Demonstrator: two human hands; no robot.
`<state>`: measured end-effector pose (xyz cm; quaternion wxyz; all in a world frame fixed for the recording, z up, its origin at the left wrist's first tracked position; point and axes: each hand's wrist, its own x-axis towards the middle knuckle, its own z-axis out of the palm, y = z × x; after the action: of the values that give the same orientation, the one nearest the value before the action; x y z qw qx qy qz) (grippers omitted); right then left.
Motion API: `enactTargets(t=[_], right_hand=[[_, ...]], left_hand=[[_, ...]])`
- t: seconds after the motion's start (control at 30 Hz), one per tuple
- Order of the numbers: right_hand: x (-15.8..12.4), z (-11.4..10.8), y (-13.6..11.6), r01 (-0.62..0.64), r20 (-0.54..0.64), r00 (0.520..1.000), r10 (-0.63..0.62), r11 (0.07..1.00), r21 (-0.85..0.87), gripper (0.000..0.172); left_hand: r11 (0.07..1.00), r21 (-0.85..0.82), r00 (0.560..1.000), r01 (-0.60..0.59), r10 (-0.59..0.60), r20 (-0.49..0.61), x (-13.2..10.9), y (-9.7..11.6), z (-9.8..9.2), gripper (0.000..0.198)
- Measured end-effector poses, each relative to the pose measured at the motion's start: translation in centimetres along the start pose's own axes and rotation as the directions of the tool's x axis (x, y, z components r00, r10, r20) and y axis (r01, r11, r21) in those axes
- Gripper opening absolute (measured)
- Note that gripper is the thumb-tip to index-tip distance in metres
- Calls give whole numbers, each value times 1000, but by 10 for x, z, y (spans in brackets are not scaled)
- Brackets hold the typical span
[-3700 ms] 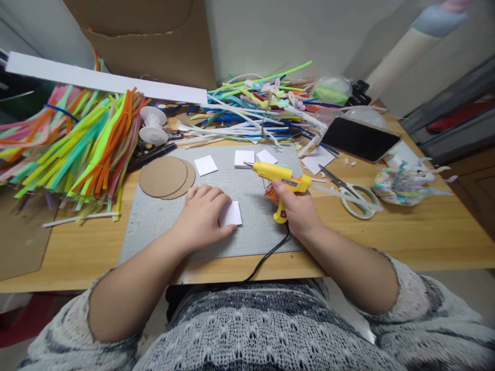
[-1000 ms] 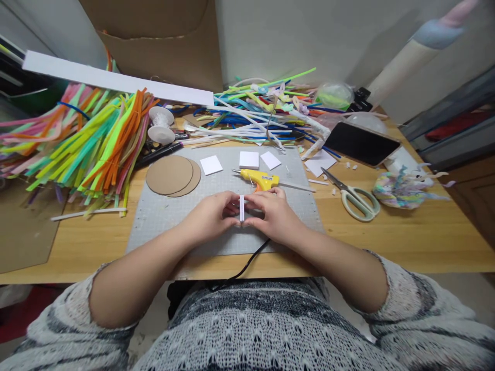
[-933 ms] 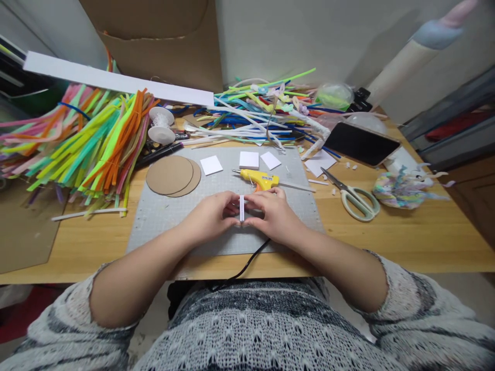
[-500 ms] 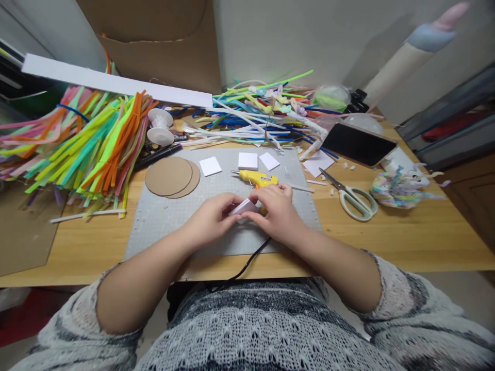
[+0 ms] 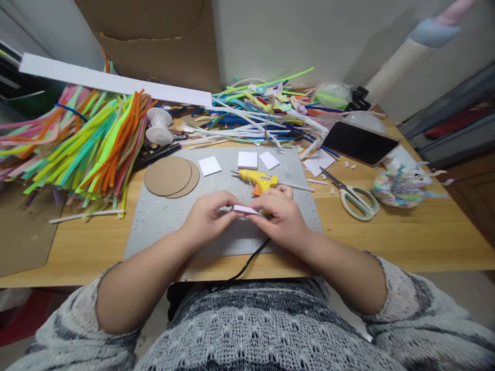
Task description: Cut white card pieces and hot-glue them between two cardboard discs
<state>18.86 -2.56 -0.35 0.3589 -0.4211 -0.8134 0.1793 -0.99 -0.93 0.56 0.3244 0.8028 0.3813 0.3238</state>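
Note:
Between both sets of fingertips I hold a small stack of white foam board pieces (image 5: 246,209), seen nearly edge-on above the grey cutting mat (image 5: 216,239). My left hand (image 5: 211,216) pinches its left end, and my right hand (image 5: 279,214) pinches the right end. Just beyond my right hand lies a yellow glue gun (image 5: 260,179), its nozzle pointing left and its handle partly covered by that hand. Behind it rest a thicker white square block (image 5: 247,160) and a thin white square (image 5: 269,161). Another white square (image 5: 210,166) sits further left.
Two overlapping cardboard discs (image 5: 170,176) lie on the mat's left. Scissors (image 5: 353,198), a phone (image 5: 360,143) and a pastel fuzzy ornament (image 5: 400,188) are at the right. Pipe cleaners (image 5: 93,149) are bundled at left, others piled behind. A black cord (image 5: 247,263) crosses the front edge.
The held white pieces have turned from a slant to nearly level, showing their edge. My right hand has shifted slightly down, uncovering more of the glue gun's orange trigger.

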Motion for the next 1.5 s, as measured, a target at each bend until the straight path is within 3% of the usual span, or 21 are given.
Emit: enactTargets(t=[0.17, 0.3, 0.4, 0.5, 0.6, 0.67, 0.87, 1.07, 1.5], right_hand=[[-2, -1, -1, 16, 19, 1000, -16, 1000, -9, 8], [-2, -1, 0, -16, -28, 999, 16, 1000, 11, 7], [-2, -1, 0, -66, -41, 997, 70, 995, 78, 9], [-2, -1, -1, -147, -93, 982, 166, 972, 183, 10], [-1, 0, -1, -179, -72, 979, 192, 972, 155, 8], [0, 0, 1, -153, -16, 988, 155, 985, 80, 8], [0, 2, 6, -63, 119, 990, 77, 991, -118, 9], [-1, 8, 7, -65, 187, 978, 90, 989, -136, 11], [0, 11, 7, -96, 197, 973, 123, 985, -142, 9]], left_hand=[[994, 62, 995, -96, 97, -15, -3, -2, 3, 6], [996, 45, 997, -78, 79, -10, -1, 1, 2, 6], [996, 68, 998, -59, 61, -21, 2, 2, 0, 18], [1000, 6, 1000, 25, -25, -1, 4, 1, 0, 15], [989, -91, 992, 119, -121, -25, 3, -1, -2, 9], [992, -28, 991, 126, -127, -41, 3, -3, -5, 10], [963, 217, 974, 159, -189, 125, 4, -10, -14, 7], [912, 271, 911, 308, -365, 193, 4, -10, -16, 9], [940, 296, 941, 167, -242, 236, 5, -14, -15, 16]])
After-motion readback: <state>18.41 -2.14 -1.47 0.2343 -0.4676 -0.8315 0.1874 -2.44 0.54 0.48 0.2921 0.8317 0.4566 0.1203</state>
